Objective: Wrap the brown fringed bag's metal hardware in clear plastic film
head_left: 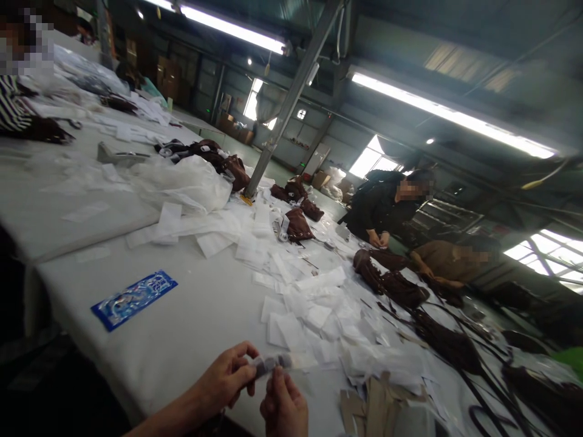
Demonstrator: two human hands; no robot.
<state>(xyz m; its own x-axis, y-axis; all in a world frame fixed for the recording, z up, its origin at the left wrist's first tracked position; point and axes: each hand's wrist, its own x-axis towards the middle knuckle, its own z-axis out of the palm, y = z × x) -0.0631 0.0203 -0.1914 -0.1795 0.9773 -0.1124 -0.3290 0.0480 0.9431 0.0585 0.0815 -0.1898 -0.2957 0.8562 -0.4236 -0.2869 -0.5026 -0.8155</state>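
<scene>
Near the front edge of the table, my left hand (230, 376) pinches one end of a small dark grey strip (269, 364) that looks wrapped in something clear and shiny. My right hand (286, 403) has its thumb and fingertips closed on the strip's lower edge, close to the other end. What exactly the strip is, blur and small size hide. Just beyond both hands lie loose white paper pieces (285, 331). A blue printed packet (134, 299) rests flat on the white tabletop (191, 328), left of my hands.
Brown bags (392, 279) with long straps (473, 388) lie along the right side. Tan strips (378, 400) sit right of my hands. Crumpled clear plastic (182, 182) lies farther back. A metal post (291, 103) rises beyond. Co-workers (378, 206) work across the table.
</scene>
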